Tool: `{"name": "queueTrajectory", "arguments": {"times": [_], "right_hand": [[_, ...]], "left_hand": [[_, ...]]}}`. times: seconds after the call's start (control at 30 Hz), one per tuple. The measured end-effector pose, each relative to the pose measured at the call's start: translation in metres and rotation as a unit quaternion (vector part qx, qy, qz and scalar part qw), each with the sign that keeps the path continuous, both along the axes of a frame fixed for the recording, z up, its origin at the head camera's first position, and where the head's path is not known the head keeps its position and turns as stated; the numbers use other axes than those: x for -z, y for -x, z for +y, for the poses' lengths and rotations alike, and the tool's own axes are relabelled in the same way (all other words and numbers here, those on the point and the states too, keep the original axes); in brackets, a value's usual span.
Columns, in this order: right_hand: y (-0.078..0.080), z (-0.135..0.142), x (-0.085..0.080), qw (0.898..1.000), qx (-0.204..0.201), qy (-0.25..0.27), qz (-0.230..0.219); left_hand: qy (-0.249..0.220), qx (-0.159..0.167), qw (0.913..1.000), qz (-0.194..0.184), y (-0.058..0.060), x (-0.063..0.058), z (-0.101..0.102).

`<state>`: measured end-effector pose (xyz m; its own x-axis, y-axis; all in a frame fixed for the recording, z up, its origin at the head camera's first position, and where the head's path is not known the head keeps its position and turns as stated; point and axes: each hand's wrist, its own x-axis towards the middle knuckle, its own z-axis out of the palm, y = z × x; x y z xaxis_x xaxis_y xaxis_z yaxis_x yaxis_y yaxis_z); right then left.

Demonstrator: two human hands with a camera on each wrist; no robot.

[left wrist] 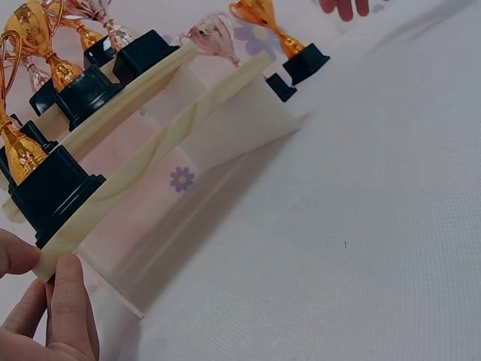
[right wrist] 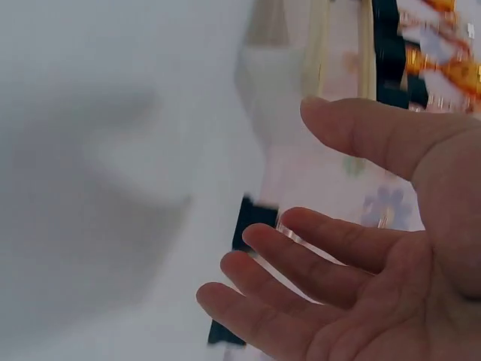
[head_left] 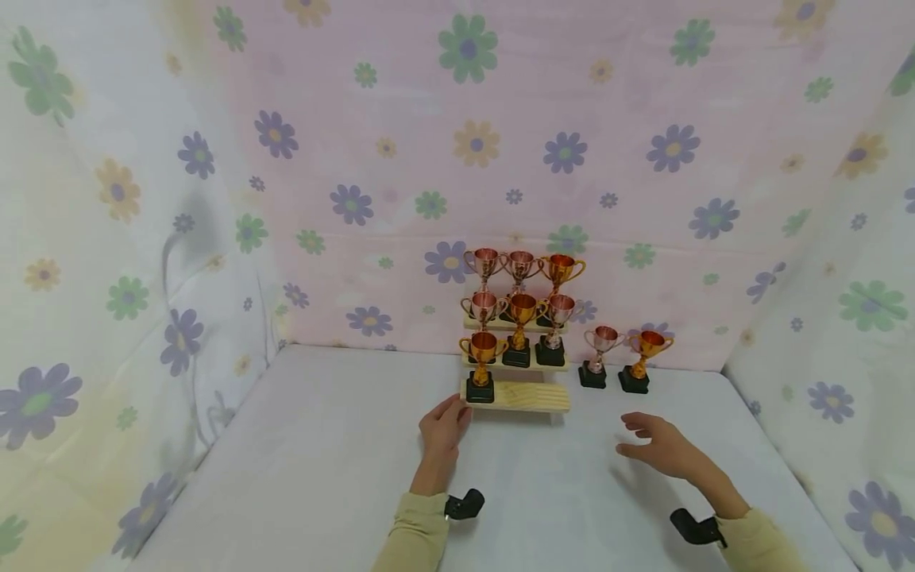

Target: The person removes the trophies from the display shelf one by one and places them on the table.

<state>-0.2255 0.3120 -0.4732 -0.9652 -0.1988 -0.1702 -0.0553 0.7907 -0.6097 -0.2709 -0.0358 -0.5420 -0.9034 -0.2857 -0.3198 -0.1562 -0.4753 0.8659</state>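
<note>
A stepped wooden shelf stand [head_left: 532, 396] holds small trophy cups with black bases. My left hand [head_left: 445, 431] pinches the left end of its lowest board, thumb [left wrist: 16, 253] above and fingers beneath. One gold trophy [head_left: 482, 355] stands on that board's left end. Three more are on the middle board, a gold trophy [head_left: 523, 311] between two rose-coloured ones, and three on the top board. Right of the stand, a rose-coloured trophy [head_left: 603, 342] and a gold trophy [head_left: 646, 345] stand upright on the table. My right hand [head_left: 665, 446], holding nothing, hovers in front of them, fingers spread.
The white-covered table [head_left: 336, 445] carries the stand near its back edge. Flower-patterned cloth [head_left: 400, 127] hangs behind and on both sides. A black wrist device [head_left: 466, 504] is strapped on my left wrist and another black device [head_left: 695, 527] on my right.
</note>
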Motion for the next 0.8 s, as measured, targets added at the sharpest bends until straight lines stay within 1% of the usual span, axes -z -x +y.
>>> {"name": "queueTrajectory", "arguments": {"times": [0.07, 0.17, 0.27, 0.33, 0.4, 0.5, 0.57, 0.7, 0.8], "right_hand": [[-0.004, -0.016, -0.002, 1.0, -0.005, 0.0, 0.013], [-0.005, -0.04, -0.002, 0.999, -0.013, 0.014, 0.036], [-0.002, -0.061, -0.002, 0.997, -0.021, 0.045, 0.064], [0.002, -0.073, -0.002, 0.993, -0.024, 0.07, 0.089], [0.008, -0.083, -0.001, 0.988, -0.026, 0.102, 0.115], [0.017, -0.1, 0.001, 0.977, -0.028, 0.155, 0.147], [0.023, -0.111, 0.002, 0.969, -0.026, 0.191, 0.156], [0.033, -0.134, 0.004, 0.955, -0.007, 0.245, 0.168], [0.039, -0.151, 0.002, 0.94, 0.004, 0.29, 0.181]], "left_hand": [[0.0, 0.001, 1.0, -0.002, 0.001, 0.0, 0.0], [-0.003, -0.003, 1.0, -0.003, 0.002, 0.0, 0.0], [0.0, -0.009, 1.0, -0.003, 0.003, 0.001, 0.001], [0.001, -0.008, 0.9999, -0.007, 0.003, 0.001, 0.001], [0.002, -0.004, 1.0, -0.008, 0.004, 0.002, 0.002], [0.0, 0.0, 1.0, -0.009, 0.004, 0.001, 0.002], [0.001, -0.001, 0.9999, -0.011, 0.003, 0.001, 0.001], [0.005, 0.0, 0.9999, -0.016, 0.002, 0.001, 0.001], [0.006, 0.001, 0.9999, -0.011, 0.001, 0.001, 0.001]]}}
